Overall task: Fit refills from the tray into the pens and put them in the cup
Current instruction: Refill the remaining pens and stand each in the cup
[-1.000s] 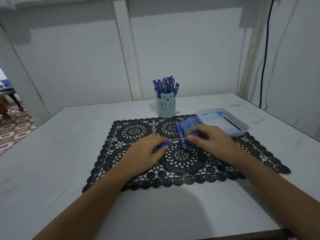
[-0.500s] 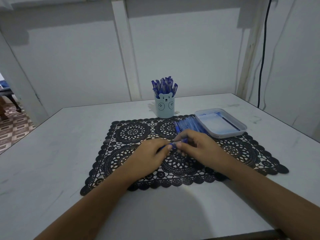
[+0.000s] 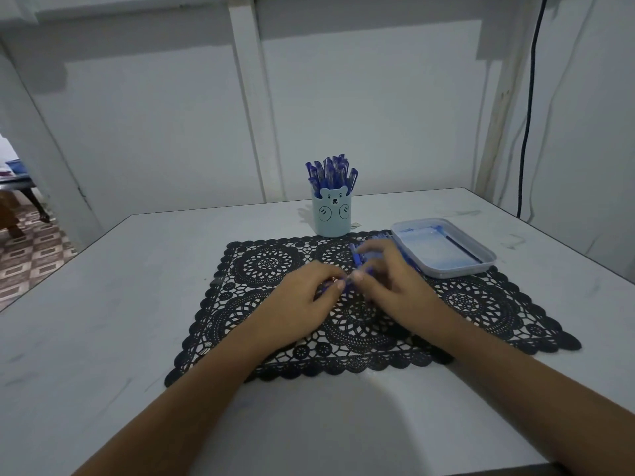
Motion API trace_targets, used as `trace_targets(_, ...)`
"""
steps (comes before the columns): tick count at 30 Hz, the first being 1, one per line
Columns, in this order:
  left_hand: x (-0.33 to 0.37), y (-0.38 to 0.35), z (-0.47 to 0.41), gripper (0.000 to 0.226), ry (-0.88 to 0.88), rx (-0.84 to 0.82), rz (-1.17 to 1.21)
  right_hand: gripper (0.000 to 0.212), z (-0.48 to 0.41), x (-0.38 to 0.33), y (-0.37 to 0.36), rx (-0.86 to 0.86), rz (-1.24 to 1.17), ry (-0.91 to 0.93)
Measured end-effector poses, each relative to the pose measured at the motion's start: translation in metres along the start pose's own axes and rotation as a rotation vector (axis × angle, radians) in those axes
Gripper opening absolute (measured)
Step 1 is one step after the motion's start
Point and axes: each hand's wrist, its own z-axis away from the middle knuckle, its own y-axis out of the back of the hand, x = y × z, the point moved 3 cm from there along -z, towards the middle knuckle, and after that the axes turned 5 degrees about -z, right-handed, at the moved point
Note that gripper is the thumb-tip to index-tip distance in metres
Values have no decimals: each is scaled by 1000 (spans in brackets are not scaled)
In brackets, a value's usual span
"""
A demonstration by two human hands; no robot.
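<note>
Both hands meet over the middle of the black lace mat. My left hand pinches one end of a blue pen, and my right hand pinches its other end; most of the pen is hidden by the fingers. Behind my right hand lies a row of loose blue pens, partly covered. The pale blue bear cup stands at the mat's far edge, filled with several blue pens. The clear tray to the right holds a dark refill along its right side.
The white table ends at a left edge with a drop to a patterned floor. A wall stands close behind the cup. A black cable hangs down the wall at the right.
My right hand has drawn back from the row of pens to meet my left hand. Both hands now hold the same pen close together, fingertips nearly touching.
</note>
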Motion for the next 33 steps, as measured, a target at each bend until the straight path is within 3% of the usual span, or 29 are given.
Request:
trace_targets(2,-3,1,0,23,-36,41,-65,31,-5,10,11,119,39,-46)
trace_targets(4,-7,3,-1,25,-22,55,-88,35,-9,23,25,163,298,-70)
trace_targets(8,-7,15,-10,22,1,188,-96,45,-11,47,26,-107,756,-115)
trace_targets(12,-1,40,-34,25,119,296,-2,46,-12,46,18,-226,759,-124)
trace_targets(21,-33,115,-173,11,228,673,301,47,-13,53,20,-257,727,-210)
trace_targets(27,-46,96,-224,10,246,599,171,47,-14,56,20,-240,727,-197)
trace_targets(33,-61,59,-232,50,187,422,23,48,-14,59,21,-240,742,-192)
